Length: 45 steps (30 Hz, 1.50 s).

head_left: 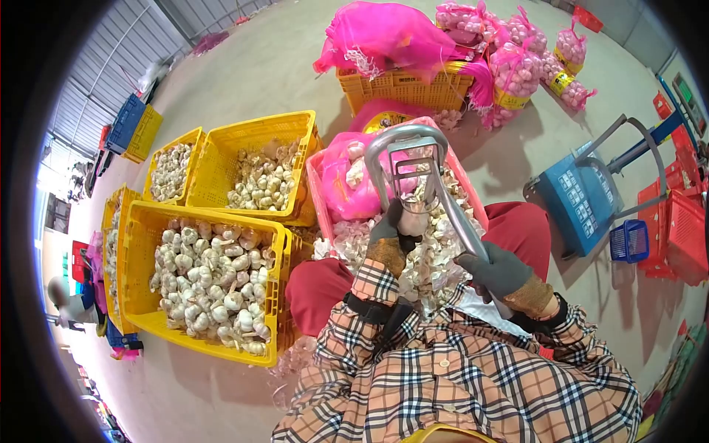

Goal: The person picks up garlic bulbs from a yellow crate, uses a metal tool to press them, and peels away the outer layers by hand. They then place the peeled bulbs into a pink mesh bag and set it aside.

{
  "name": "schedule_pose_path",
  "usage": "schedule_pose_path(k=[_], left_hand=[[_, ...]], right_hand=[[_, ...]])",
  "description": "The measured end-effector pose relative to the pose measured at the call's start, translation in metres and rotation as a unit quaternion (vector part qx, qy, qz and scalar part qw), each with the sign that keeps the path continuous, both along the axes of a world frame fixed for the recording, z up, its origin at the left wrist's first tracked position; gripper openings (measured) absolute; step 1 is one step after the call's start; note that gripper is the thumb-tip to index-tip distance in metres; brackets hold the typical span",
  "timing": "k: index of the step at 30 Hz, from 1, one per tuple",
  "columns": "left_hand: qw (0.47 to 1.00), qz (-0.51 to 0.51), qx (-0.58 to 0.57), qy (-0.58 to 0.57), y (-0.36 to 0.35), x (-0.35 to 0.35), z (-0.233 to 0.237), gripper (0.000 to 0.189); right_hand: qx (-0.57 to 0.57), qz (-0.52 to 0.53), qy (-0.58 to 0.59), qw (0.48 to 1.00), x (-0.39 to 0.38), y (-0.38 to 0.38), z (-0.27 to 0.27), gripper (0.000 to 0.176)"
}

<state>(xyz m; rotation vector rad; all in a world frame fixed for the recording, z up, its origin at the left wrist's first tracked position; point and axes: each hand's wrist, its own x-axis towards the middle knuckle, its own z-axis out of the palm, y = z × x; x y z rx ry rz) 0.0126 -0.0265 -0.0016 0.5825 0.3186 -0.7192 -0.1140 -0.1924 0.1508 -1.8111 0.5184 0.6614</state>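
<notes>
Head view: pink crate (470, 190) sits across the person's lap, full of loose garlic and skins, with a pink net bag (347, 184) bunched in its far-left corner.

Left hand (385, 235), gloved, fingers pinching a bulb (411, 221) right at the shaft of a grey metal tool (442, 193), over the middle of the pink crate. Right hand (499, 270), gloved, fingers wrapped tight round the tool's lower shaft. The tool's looped top stands above the crate.

Containers on the floor, person's left:
- near yellow crate (134, 258): whole bulbs, about full
- second yellow crate (247, 133): bulbs, part full, far wall bare
- third yellow crate (193, 137): bulbs, part full
- fourth yellow crate (109, 221): bulbs, mostly cut off behind the near one

Ahead: orange crate (402, 90) with pink netting (384, 33) heaped on top, contents hidden. Filled net sacks (517, 68) of garlic lie beside it.

Right: blue cart (583, 198), small blue basket (629, 241), red crates (676, 221); can't make out what's in them.

Hard to read: the tool's working end is hidden behind the bulb and left hand. Lens rim crops everything at the edges.
</notes>
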Motion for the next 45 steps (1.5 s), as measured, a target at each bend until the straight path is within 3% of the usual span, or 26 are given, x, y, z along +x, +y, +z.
schedule_pose_path(k=[2,4,7,8,11,12,13,15,16,21,24,26,28,29,31,32,33,34,35,36,39,41,43,44,45], left_hand=[[0.999,0.029,0.019,-0.001,-0.004,-0.006,0.016,0.036],[0.998,0.006,-0.013,0.058,-0.001,-0.002,0.021,0.033],[0.994,-0.024,-0.074,0.082,0.003,0.001,0.024,0.030],[0.996,0.045,-0.073,0.019,-0.006,-0.001,0.019,0.028],[1.000,0.009,-0.025,0.009,-0.006,0.000,0.023,0.029],[0.996,0.033,0.021,-0.086,-0.009,-0.009,0.026,0.029],[0.995,0.029,0.020,-0.090,-0.009,-0.010,0.028,0.029],[0.998,0.028,-0.018,0.047,-0.008,-0.001,0.027,0.033],[0.999,0.023,-0.020,0.007,-0.008,0.000,0.016,0.038],[0.999,0.038,0.008,0.028,0.001,-0.017,0.023,0.042],[0.997,-0.074,-0.028,-0.013,0.013,-0.018,0.012,0.042],[0.999,-0.042,-0.023,0.004,0.015,-0.024,0.010,0.041],[0.999,-0.009,-0.017,0.025,0.017,-0.036,0.009,0.040],[0.999,0.033,0.000,0.010,0.016,-0.045,0.008,0.040],[0.992,0.117,0.038,-0.018,0.019,-0.066,0.005,0.042],[0.995,0.066,0.041,-0.070,0.027,-0.074,0.003,0.044],[0.995,0.062,0.044,-0.064,0.024,-0.083,0.012,0.044],[0.993,0.054,0.057,-0.084,0.020,-0.094,0.021,0.042],[0.991,0.046,0.068,-0.107,0.016,-0.103,0.026,0.040],[0.989,0.013,0.099,-0.105,0.019,-0.107,0.024,0.040],[0.986,-0.005,0.116,-0.121,0.029,-0.112,0.031,0.041],[0.990,-0.012,0.133,-0.051,0.041,-0.109,0.027,0.038],[0.998,0.019,-0.028,-0.059,0.045,-0.108,0.018,0.037],[0.995,0.038,-0.088,-0.020,0.046,-0.106,0.011,0.038],[0.995,0.037,-0.088,-0.020,0.048,-0.108,0.005,0.038]], right_hand=[[-0.031,0.004,-0.014,0.999,-0.006,0.001,-0.013,0.049],[-0.204,0.031,-0.171,0.963,-0.011,0.003,-0.053,0.049],[-0.218,0.002,-0.220,0.951,0.003,0.007,-0.093,0.048],[-0.231,0.007,-0.248,0.941,0.004,0.003,-0.109,0.047],[-0.225,0.006,-0.225,0.948,0.011,0.000,-0.116,0.047],[-0.228,0.007,-0.197,0.954,0.018,0.001,-0.111,0.047],[-0.229,0.003,-0.200,0.953,0.017,0.001,-0.113,0.047],[-0.229,0.005,-0.224,0.947,0.026,0.000,-0.125,0.048],[-0.194,-0.003,-0.225,0.955,0.028,-0.003,-0.134,0.050],[-0.188,-0.020,-0.186,0.964,0.012,-0.001,-0.114,0.049],[-0.169,-0.023,-0.171,0.970,0.003,0.003,-0.083,0.049],[-0.176,-0.014,-0.161,0.971,-0.001,0.006,-0.074,0.049],[-0.291,0.012,-0.391,0.873,-0.007,0.006,-0.081,0.043],[-0.288,0.015,-0.387,0.876,-0.012,0.009,-0.076,0.043],[-0.331,0.033,-0.496,0.802,-0.024,0.019,-0.058,0.046],[-0.254,0.028,-0.521,0.814,-0.025,0.023,-0.069,0.046],[-0.253,0.026,-0.515,0.819,-0.023,0.033,-0.076,0.046],[-0.100,-0.038,-0.420,0.901,-0.018,0.046,-0.081,0.046],[0.057,-0.102,-0.311,0.943,-0.012,0.051,-0.085,0.047],[0.069,-0.095,-0.213,0.970,-0.005,0.048,-0.089,0.043],[0.034,-0.047,-0.209,0.976,-0.002,0.044,-0.079,0.036],[0.025,-0.040,-0.232,0.972,-0.001,0.042,-0.102,0.032],[0.156,-0.076,-0.101,0.980,0.001,0.037,-0.105,0.030],[0.233,-0.124,-0.106,0.959,0.002,0.038,-0.114,0.025],[0.233,-0.125,-0.105,0.959,0.003,0.038,-0.121,0.025]])
